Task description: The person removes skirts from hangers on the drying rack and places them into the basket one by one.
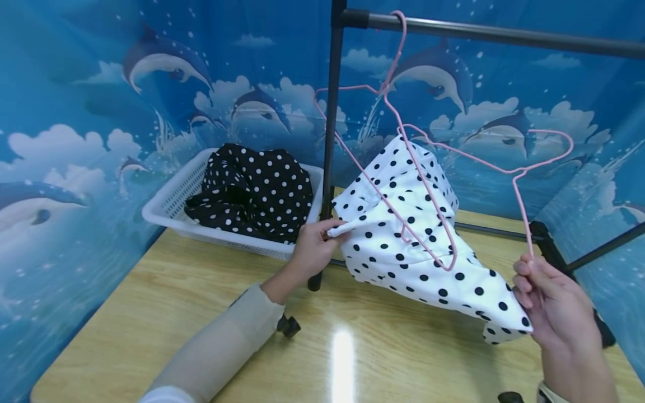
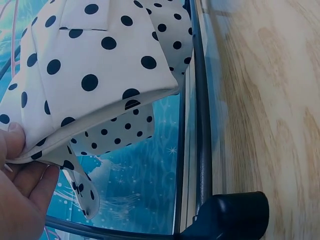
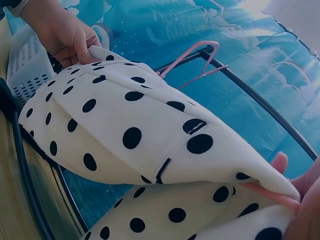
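A white shirt with black dots stretches between my two hands, below the rail. My left hand pinches its left edge between thumb and fingers; the left wrist view shows the hem running out from those fingers. At the other side my right hand grips one arm of a pink clothes hanger, with the shirt's lower right corner against the palm. The hanger's hook points right, and its far arm reaches the shirt's top. In the right wrist view, a pink hanger piece lies along the cloth beside the hand.
Another pink hanger hangs from the black rack's rail, in front of the shirt. Left of the rack post, a white basket holds black cloth with white dots. A dolphin-print curtain surrounds the wooden table.
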The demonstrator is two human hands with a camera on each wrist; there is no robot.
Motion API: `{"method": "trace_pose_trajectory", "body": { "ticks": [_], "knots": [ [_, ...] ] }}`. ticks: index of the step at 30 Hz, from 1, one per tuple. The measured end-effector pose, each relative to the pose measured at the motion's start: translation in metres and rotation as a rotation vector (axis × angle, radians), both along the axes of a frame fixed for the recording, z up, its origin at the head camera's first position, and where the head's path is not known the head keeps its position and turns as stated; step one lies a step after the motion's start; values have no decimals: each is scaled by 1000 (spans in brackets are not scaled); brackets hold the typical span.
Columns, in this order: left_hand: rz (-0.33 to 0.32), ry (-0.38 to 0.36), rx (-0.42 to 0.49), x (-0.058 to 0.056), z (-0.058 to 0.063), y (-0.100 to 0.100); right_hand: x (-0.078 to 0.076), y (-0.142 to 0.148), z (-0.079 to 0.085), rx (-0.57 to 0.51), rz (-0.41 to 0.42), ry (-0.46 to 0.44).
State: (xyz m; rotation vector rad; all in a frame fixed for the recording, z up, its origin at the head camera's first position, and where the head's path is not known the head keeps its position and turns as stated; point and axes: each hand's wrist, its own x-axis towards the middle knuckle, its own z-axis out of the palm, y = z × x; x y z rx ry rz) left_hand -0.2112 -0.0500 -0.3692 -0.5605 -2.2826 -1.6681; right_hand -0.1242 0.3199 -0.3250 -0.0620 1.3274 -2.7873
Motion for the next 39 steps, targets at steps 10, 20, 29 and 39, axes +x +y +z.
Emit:
{"method": "trace_pose_trajectory", "body": {
  "ticks": [10,20,29,39],
  "knots": [
    [-5,-23,-31,8,1,-3,-2,-2,2,-52,-18,-47],
    [2,26,-55,8,4,-8,-3,-2,1,-95,36,-51],
    [28,-10,-88,3,9,-14,-4,-1,-2,-62,98,47],
    [58,-29,-108,-5,10,-19,0,1,-4,-24,82,45]
  ]
}}
